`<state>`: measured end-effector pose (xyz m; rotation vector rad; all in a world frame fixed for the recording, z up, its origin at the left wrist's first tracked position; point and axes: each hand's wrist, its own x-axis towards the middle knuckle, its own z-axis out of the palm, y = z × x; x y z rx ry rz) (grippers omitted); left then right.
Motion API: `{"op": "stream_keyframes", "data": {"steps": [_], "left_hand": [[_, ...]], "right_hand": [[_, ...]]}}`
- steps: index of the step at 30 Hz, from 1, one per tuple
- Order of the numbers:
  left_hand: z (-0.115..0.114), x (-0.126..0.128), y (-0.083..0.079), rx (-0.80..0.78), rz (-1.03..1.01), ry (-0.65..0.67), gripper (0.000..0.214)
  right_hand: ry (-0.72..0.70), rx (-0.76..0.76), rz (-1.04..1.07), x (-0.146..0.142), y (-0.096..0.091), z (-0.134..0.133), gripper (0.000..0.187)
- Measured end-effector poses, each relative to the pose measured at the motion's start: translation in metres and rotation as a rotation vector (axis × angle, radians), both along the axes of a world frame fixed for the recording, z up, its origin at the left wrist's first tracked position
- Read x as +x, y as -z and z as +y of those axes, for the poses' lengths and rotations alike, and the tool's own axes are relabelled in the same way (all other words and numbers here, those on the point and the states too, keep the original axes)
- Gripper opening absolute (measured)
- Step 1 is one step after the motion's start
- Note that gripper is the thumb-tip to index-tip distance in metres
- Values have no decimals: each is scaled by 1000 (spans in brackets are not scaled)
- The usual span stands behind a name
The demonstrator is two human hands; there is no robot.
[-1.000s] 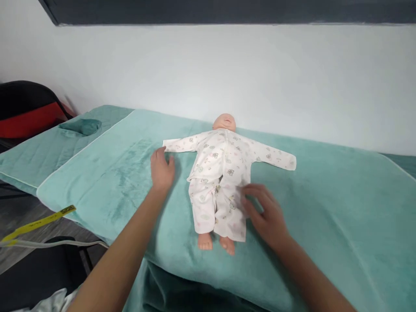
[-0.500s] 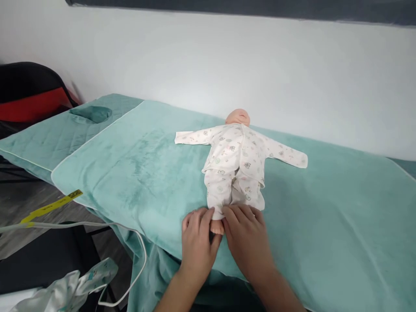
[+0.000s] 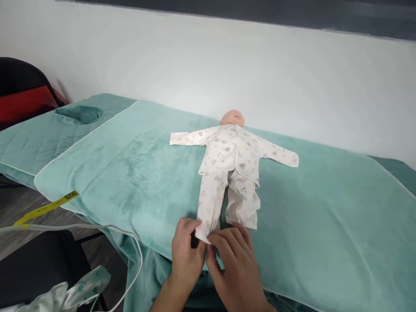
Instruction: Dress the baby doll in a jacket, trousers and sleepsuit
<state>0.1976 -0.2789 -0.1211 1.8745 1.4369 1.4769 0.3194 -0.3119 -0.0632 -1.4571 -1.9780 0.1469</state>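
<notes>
A baby doll (image 3: 232, 117) lies on its back on the green cover, arms stretched out to both sides. It wears a white printed shirt (image 3: 219, 149) and matching white pants (image 3: 210, 201). My left hand (image 3: 186, 253) pinches the outer edge of the cuff on the left-hand pant leg. On the other side of that cuff, my right hand (image 3: 236, 264) grips the hem between thumb and fingers. This leg lies long and straight, and the foot is hidden. The other pant leg is shorter and bunched, with no foot showing.
A green plush cover (image 3: 146, 173) lies over a bed with a face hole (image 3: 79, 114) at the left. White wall stands behind. A white cable (image 3: 139, 255) with a yellow tag (image 3: 48, 209) hangs by the front left edge, near printed cloth (image 3: 85, 288) and black chairs.
The left-hand pant leg has been drawn down towards me and straightened, covering the foot that showed at its cuff. Both hands have moved nearer with it. The view has shifted slightly.
</notes>
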Motion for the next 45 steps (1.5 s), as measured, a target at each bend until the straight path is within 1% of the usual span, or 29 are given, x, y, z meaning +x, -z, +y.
{"op": "stream_keyframes", "data": {"steps": [3, 4, 5, 7, 9, 11, 14, 15, 17, 19, 20, 23, 26, 29, 31, 33, 35, 37, 40, 42, 45], "left_hand": [[-2, 0, 3, -7, 58, -9, 24], [-3, 1, 4, 3, 87, -13, 24], [-4, 3, 5, 16, 115, -19, 26], [-7, 6, 4, 50, 164, -33, 29], [-11, 11, 1, 78, 205, -49, 34], [-13, 16, -5, 113, 253, -15, 40], [-10, 26, -16, 147, 373, 124, 47], [-8, 29, -20, 141, 423, 168, 47], [-1, 34, -28, 113, 507, 222, 43], [6, 38, -33, 91, 543, 245, 37], [9, 39, -35, 89, 538, 253, 34], [11, 41, -38, 73, 472, 287, 22], [9, 44, -36, 57, 384, 297, 14], [6, 46, -35, 41, 317, 279, 12], [5, 45, -35, 30, 286, 307, 13], [5, 43, -35, 25, 268, 347, 15], [5, 39, -36, 12, 249, 355, 15], [4, 36, -35, 2, 234, 346, 15], [3, 34, -35, 33, 237, 359, 21], [1, 34, -34, 55, 237, 345, 20], [-4, 34, -29, 86, 234, 256, 17]], "right_hand": [[-53, 18, 4, 15, 4, -3, 30], [-49, 40, 12, 23, 6, -5, 33], [-18, 67, 25, 32, 9, -7, 35], [112, 119, 65, 49, 16, -12, 34], [230, 120, 110, 64, 24, -15, 31], [278, 79, 137, 73, 31, -16, 34], [300, 13, 120, 78, 38, -12, 38], [294, -7, 102, 79, 40, -10, 36], [251, -42, 79, 80, 39, -5, 24], [195, -70, 124, 81, 34, -2, 12], [167, -86, 178, 81, 29, -2, 9], [64, -132, 349, 78, 11, -7, 12], [-34, -111, 409, 75, 0, -16, 16], [-37, -124, 407, 78, 4, -18, 17], [-4, -146, 397, 82, 11, -16, 16], [-2, -146, 386, 86, 15, -15, 16], [-30, -128, 376, 88, 13, -15, 18], [-50, -90, 366, 86, 7, -15, 20], [-67, -42, 335, 80, -1, -14, 22], [-86, -31, 295, 77, 1, -12, 23], [-99, -40, 245, 79, 10, -11, 24]]}}
